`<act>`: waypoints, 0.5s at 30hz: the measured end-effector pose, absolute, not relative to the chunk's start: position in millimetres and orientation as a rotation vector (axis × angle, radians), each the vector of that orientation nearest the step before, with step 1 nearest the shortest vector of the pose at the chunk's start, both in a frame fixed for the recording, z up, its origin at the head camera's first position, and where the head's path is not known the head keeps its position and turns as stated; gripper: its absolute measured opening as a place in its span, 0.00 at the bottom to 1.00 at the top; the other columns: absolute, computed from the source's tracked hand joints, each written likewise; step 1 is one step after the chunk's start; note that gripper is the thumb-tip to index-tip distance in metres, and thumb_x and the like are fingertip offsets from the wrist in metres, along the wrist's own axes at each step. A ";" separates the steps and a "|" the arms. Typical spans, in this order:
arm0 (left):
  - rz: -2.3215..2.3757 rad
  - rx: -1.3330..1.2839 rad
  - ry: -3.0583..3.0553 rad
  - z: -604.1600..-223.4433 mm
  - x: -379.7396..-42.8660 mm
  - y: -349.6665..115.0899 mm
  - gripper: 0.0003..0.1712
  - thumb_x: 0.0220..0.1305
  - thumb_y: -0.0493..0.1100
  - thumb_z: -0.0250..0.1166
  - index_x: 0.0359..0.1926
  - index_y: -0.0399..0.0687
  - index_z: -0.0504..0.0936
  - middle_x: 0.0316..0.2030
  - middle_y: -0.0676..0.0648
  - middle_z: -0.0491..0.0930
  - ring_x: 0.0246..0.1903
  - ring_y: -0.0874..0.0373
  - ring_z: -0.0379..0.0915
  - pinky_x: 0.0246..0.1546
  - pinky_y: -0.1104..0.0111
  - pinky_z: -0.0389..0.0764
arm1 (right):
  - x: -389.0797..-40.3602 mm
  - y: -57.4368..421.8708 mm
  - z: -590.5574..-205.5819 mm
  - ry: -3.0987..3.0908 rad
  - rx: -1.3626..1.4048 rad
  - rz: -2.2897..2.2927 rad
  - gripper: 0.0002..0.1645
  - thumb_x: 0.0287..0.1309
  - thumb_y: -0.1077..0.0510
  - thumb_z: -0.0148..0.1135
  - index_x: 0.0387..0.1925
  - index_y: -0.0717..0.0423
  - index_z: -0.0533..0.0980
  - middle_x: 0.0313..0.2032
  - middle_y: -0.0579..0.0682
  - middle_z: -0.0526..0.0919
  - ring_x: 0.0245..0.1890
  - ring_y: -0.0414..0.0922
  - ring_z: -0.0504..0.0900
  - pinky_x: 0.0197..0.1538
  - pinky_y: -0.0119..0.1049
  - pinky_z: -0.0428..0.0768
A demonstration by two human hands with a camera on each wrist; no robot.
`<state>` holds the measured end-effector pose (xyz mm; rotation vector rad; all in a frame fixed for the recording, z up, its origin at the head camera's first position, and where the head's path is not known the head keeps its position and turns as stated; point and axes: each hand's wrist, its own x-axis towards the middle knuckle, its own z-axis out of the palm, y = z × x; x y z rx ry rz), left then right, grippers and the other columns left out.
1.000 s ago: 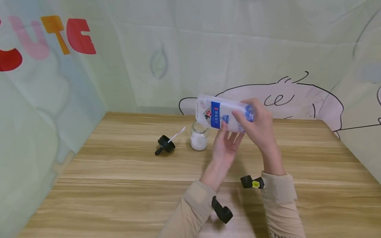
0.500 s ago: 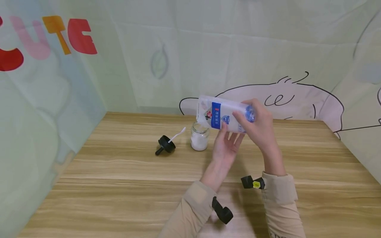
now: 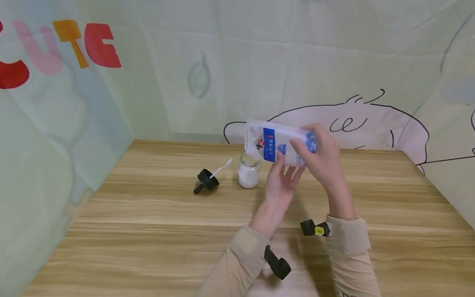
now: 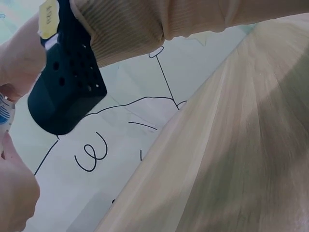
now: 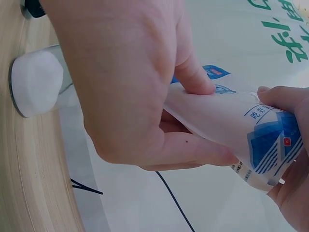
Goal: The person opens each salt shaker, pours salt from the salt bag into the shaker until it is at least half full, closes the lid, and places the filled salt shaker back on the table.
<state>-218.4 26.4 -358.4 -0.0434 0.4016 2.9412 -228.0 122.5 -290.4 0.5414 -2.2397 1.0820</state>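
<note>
A white and blue bag of sea salt [image 3: 256, 142] lies nearly level in the air, its mouth end over a glass jar [image 3: 248, 175] partly filled with white salt. My left hand [image 3: 279, 187] holds the bag from below, thumb on the front and fingers underneath, as the right wrist view shows on the bag [image 5: 217, 108]. My right hand [image 3: 323, 159] grips the bag's bottom end on the right. Part of the jar's rim is hidden behind the bag's edge. No falling salt can be made out.
Left of the jar, a black lid [image 3: 208, 180] with a black handle lies tilted on the wooden table [image 3: 148, 231], a white spoon [image 3: 222, 168] sticking up from it. A printed cloth backdrop [image 3: 167, 82] rises behind the table. Both wrists carry black cameras.
</note>
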 end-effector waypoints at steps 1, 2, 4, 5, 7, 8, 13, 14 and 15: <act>2.943 -0.051 0.400 -358.1 -218.4 26.5 0.29 0.59 0.52 0.67 0.62 0.60 0.71 0.61 0.52 0.74 0.61 0.54 0.72 0.58 0.66 0.78 | -228.0 122.0 -290.2 -2.228 0.544 1.081 0.21 0.59 0.56 0.65 0.49 0.64 0.73 0.39 0.60 0.83 0.32 0.47 0.79 0.30 0.23 0.74; 2.944 -0.059 0.399 -357.8 -218.4 26.5 0.30 0.59 0.52 0.67 0.62 0.59 0.71 0.60 0.52 0.74 0.60 0.54 0.72 0.58 0.66 0.78 | -227.9 121.4 -290.2 -2.217 0.546 1.078 0.21 0.58 0.57 0.65 0.49 0.64 0.73 0.39 0.60 0.83 0.32 0.47 0.79 0.29 0.23 0.74; 2.948 -0.073 0.396 -357.3 -218.7 26.5 0.30 0.58 0.52 0.67 0.61 0.59 0.72 0.60 0.51 0.74 0.60 0.54 0.72 0.58 0.66 0.78 | -228.1 120.3 -290.1 -2.192 0.556 1.071 0.20 0.57 0.57 0.66 0.48 0.64 0.74 0.38 0.60 0.83 0.31 0.47 0.79 0.29 0.22 0.74; 2.950 -0.078 0.397 -357.2 -218.8 26.6 0.30 0.58 0.52 0.68 0.61 0.58 0.72 0.60 0.51 0.75 0.60 0.54 0.73 0.58 0.66 0.78 | -228.2 119.9 -290.0 -2.181 0.562 1.069 0.20 0.57 0.58 0.66 0.48 0.64 0.74 0.38 0.60 0.83 0.31 0.46 0.79 0.29 0.22 0.74; 2.952 -0.088 0.399 -357.0 -218.8 26.5 0.29 0.58 0.52 0.68 0.61 0.58 0.72 0.59 0.51 0.75 0.59 0.54 0.73 0.58 0.66 0.78 | -228.7 119.6 -290.6 -2.167 0.568 1.063 0.20 0.57 0.58 0.66 0.48 0.65 0.74 0.38 0.61 0.83 0.31 0.47 0.79 0.29 0.21 0.73; 2.951 -0.087 0.401 -356.8 -218.9 26.4 0.29 0.58 0.52 0.67 0.61 0.58 0.72 0.59 0.51 0.75 0.59 0.54 0.73 0.58 0.66 0.78 | -228.7 119.4 -290.8 -2.165 0.571 1.061 0.20 0.57 0.59 0.67 0.48 0.65 0.74 0.38 0.61 0.83 0.31 0.47 0.79 0.29 0.21 0.73; 2.942 -0.076 0.394 -356.5 -218.5 26.0 0.30 0.60 0.52 0.66 0.62 0.59 0.70 0.60 0.51 0.74 0.60 0.55 0.72 0.58 0.66 0.77 | -229.1 119.4 -291.1 -2.164 0.575 1.054 0.20 0.56 0.58 0.67 0.47 0.64 0.74 0.38 0.60 0.83 0.31 0.47 0.79 0.29 0.21 0.73; 2.939 -0.072 0.390 -356.4 -218.6 25.9 0.30 0.60 0.53 0.66 0.63 0.59 0.70 0.60 0.52 0.74 0.60 0.55 0.72 0.58 0.66 0.77 | -229.0 119.4 -291.0 -2.164 0.576 1.053 0.20 0.56 0.58 0.67 0.47 0.64 0.74 0.38 0.61 0.83 0.31 0.47 0.79 0.29 0.21 0.73; 2.937 -0.070 0.385 -356.4 -218.7 25.8 0.30 0.60 0.53 0.66 0.63 0.59 0.69 0.60 0.52 0.74 0.60 0.55 0.71 0.58 0.66 0.77 | -229.1 119.5 -291.1 -2.164 0.577 1.053 0.20 0.56 0.59 0.67 0.47 0.65 0.74 0.38 0.61 0.83 0.31 0.47 0.79 0.29 0.21 0.73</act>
